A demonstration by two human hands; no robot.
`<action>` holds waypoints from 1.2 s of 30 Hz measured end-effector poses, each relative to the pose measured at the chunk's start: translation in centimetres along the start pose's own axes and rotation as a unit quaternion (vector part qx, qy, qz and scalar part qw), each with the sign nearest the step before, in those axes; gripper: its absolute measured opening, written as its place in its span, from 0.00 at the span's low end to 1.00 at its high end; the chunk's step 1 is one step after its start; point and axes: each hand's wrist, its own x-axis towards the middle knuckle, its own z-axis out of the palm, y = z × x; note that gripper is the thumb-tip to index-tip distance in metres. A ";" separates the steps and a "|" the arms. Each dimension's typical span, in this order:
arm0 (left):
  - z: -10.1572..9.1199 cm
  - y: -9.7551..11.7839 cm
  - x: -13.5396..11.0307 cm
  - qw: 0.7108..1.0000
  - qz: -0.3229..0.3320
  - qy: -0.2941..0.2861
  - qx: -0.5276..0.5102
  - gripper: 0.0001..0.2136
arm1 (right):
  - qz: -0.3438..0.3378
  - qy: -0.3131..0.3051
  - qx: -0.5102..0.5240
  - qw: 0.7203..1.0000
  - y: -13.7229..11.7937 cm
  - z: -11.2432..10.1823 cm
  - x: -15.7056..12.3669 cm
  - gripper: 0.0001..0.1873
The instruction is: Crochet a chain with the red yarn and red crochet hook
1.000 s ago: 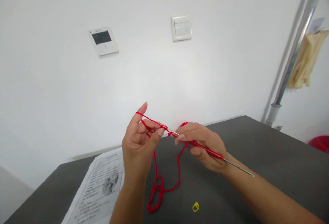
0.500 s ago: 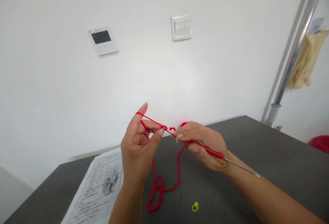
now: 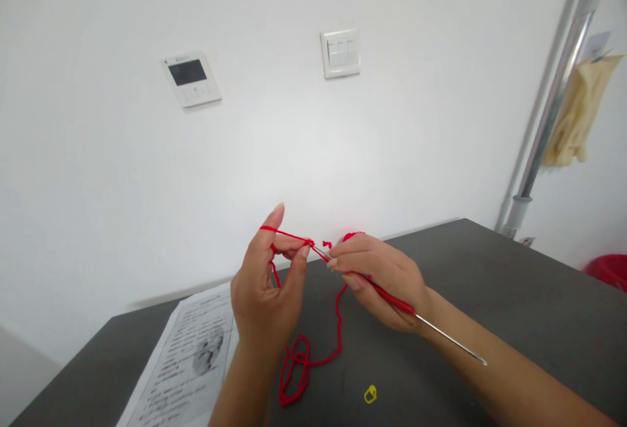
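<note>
My left hand (image 3: 267, 290) is raised above the dark table (image 3: 514, 309), its index finger up with red yarn (image 3: 313, 355) looped over it, thumb and middle finger pinching the yarn near the stitches. My right hand (image 3: 379, 277) is closed around a crochet hook (image 3: 431, 329) with a red grip and a steel shaft. The hook's tip meets the yarn between the two hands. The yarn hangs down and lies in loose loops on the table below my left wrist.
A printed paper sheet (image 3: 191, 362) lies at the table's left. A small yellow stitch marker (image 3: 371, 394) sits near the yarn loops. A wall panel (image 3: 191, 79), a light switch (image 3: 339, 53), a metal pole (image 3: 553, 100) and a red object (image 3: 607, 270) stand behind.
Both hands have drawn slightly closer and lower. The hook's rear end has dropped and its tip has pushed toward my left fingers. The view shifted a little.
</note>
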 end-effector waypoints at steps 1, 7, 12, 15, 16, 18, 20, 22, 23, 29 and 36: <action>0.0 0.0 -0.1 1.000 0.002 0.002 0.006 0.27 | -0.009 0.002 -0.011 1.000 0.0 0.1 0.0 0.11; 0.2 -0.1 -0.4 0.999 0.033 0.015 0.012 0.28 | -0.071 0.002 -0.092 0.993 0.3 0.8 -0.1 0.14; 0.5 0.7 -0.2 0.996 -0.035 0.047 -0.071 0.25 | 0.006 0.029 -0.005 1.000 -0.2 1.2 -0.4 0.12; 0.6 1.2 0.0 0.986 -0.100 0.032 -0.132 0.25 | 0.118 0.073 0.108 0.985 -0.8 1.4 -0.5 0.10; 0.6 1.2 0.0 0.983 -0.109 0.028 -0.143 0.25 | 0.154 0.087 0.143 0.974 -0.9 1.5 -0.5 0.09; 0.5 1.2 0.1 0.984 -0.100 0.026 -0.145 0.24 | 0.223 0.102 0.207 0.947 -1.1 1.6 -0.5 0.09; 0.4 1.1 0.1 0.988 -0.084 0.021 -0.129 0.22 | 0.261 0.104 0.233 0.931 -1.2 1.6 -0.4 0.10; 0.4 0.9 0.1 0.992 -0.072 0.006 -0.106 0.21 | 0.248 0.083 0.192 0.946 -1.2 1.4 -0.3 0.09; 0.5 0.8 0.0 0.994 -0.064 0.000 -0.090 0.21 | 0.220 0.062 0.148 0.962 -1.3 1.2 -0.2 0.09; 0.9 0.5 -0.2 0.999 0.014 -0.002 0.043 0.17 | 0.045 0.007 -0.052 0.998 -1.0 1.4 0.0 0.12; 0.7 0.4 -0.2 0.999 0.020 0.001 0.040 0.17 | 0.077 0.031 -0.006 0.997 -0.3 1.9 -0.5 0.10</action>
